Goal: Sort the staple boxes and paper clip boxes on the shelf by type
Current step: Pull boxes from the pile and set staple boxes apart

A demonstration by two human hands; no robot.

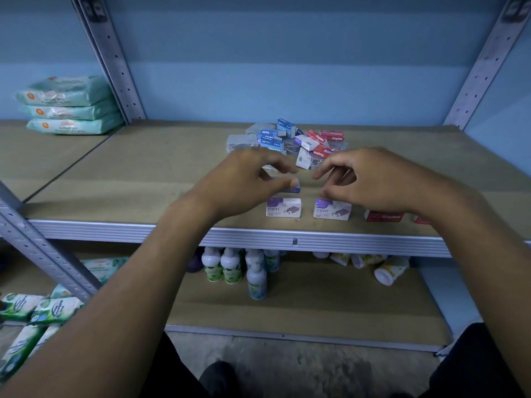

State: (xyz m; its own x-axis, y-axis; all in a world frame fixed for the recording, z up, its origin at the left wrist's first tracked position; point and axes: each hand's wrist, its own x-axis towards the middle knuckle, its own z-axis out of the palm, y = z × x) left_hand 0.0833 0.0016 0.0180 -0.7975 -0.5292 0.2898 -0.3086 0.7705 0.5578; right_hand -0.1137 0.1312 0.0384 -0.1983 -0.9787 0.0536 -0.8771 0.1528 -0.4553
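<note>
In the head view, a small blue staple box (pixel 290 187) is pinched in the left hand (pixel 244 182) just above the shelf (pixel 129 179). The right hand (pixel 370 179) is held loosely curled, grip empty. Two white-purple staple boxes (pixel 283 207) are set along the front edge, red ones (pixel 383 216) beside them; a mixed pile (pixel 290 140) lies behind.

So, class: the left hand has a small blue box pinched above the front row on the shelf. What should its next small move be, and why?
Probably set the blue box down at the front edge, left of the two white-and-purple staple boxes. The left hand holds it just behind that row, the red boxes take the right end, and no blue group shows there yet.
</note>
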